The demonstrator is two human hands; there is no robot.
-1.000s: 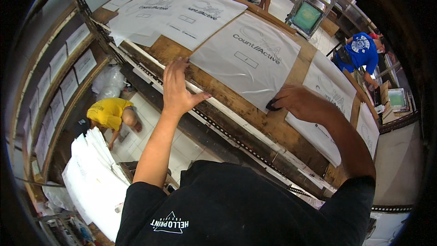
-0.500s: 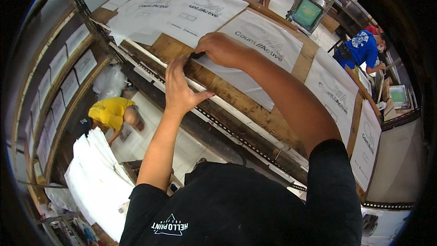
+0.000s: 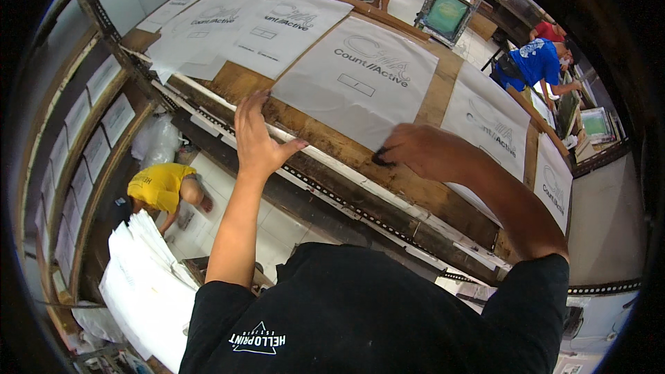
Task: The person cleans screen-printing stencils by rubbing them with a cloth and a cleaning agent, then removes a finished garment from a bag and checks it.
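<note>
My left hand (image 3: pixel 258 140) rests at the near edge of the wooden table, thumb spread and fingers stretched over the edge at the near-left corner of a printed white sheet (image 3: pixel 318 100). The sheet lies flat on the brown table top and bears dark lettering and a small box outline. Closed round a small black object (image 3: pixel 380 159), my right hand (image 3: pixel 414 151) is at the sheet's near-right corner. Most of that object is hidden by my fingers, so its kind does not show.
More printed sheets (image 3: pixel 485 125) lie along the table to both sides. Below left stands a stack of white sheets (image 3: pixel 142 291). A person in yellow (image 3: pixel 158 188) crouches on the floor; a person in blue (image 3: pixel 537 66) works at right. Shelving (image 3: pixel 76 138) lines the left.
My right hand has moved right along the table's near side, from beside my left hand to the sheet's near-right corner, carrying the black object. My left hand stays at the table edge.
</note>
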